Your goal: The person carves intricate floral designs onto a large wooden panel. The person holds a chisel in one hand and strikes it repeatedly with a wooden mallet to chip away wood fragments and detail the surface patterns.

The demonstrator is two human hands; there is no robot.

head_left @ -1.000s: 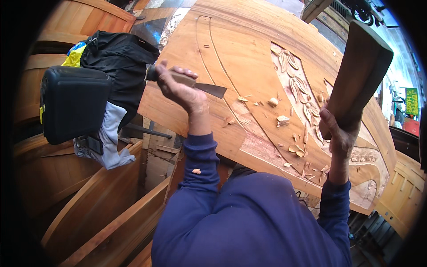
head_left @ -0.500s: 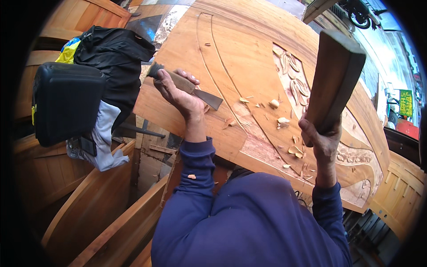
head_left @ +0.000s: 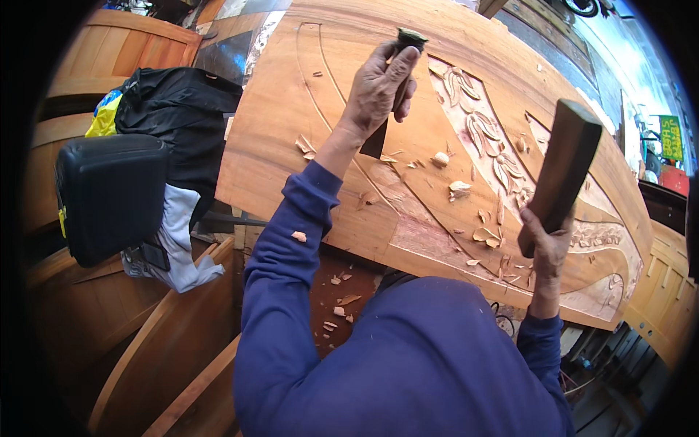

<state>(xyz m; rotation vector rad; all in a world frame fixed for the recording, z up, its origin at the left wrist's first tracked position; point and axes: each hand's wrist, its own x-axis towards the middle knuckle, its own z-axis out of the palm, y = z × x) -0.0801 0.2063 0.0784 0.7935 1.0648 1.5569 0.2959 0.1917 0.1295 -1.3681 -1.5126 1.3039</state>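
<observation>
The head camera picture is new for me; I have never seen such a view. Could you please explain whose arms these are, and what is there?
There is no robot here. A fisheye camera on a person's head looks down, so edges look bent, and the dark blue sleeves are the wearer's own. Left in the picture is the person's left.

The left hand grips a chisel, its blade pointing down; I cannot tell whether it touches the wood. The right hand holds a thick wooden block upright.

Below them is a large wooden panel with carved leaves and loose wood chips.
</observation>
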